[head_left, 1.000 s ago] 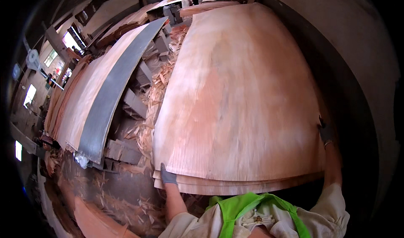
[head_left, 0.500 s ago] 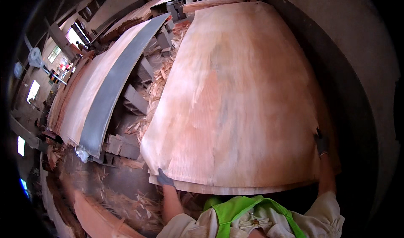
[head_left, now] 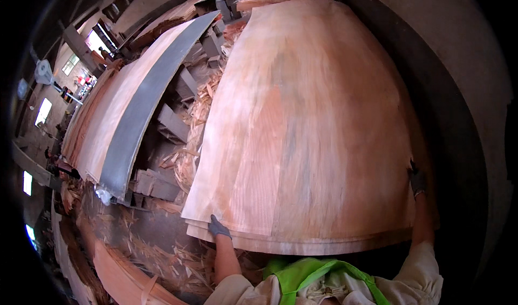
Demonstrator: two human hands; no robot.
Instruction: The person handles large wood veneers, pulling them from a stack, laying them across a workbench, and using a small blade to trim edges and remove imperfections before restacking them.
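Note:
A broad, pinkish-tan wood veneer sheet [head_left: 318, 121] lies on top of a stack, reaching from close to my body to the far end. My left hand [head_left: 219, 228], in a dark grey glove, pinches its near edge by the left corner, thumb on top and the other fingers mostly hidden beneath. At the right edge, my right hand [head_left: 417, 181] grips the same sheet, also gloved, with dark digits showing over the rim. Edges of the sheets below [head_left: 302, 247] stick out under the near side.
Another veneer stack [head_left: 100, 127] stands to the left, with a dark grey strip [head_left: 137, 113] along it. Blocks [head_left: 172, 124] and wood scraps [head_left: 186, 167] fill the gap between stacks. Curved veneer [head_left: 121, 275] lies at lower left. A wall [head_left: 448, 51] runs along the right.
The top sheet's near left corner has settled flatter and its surface pattern has shifted. Both my hands have moved slightly right, keeping hold of its edges.

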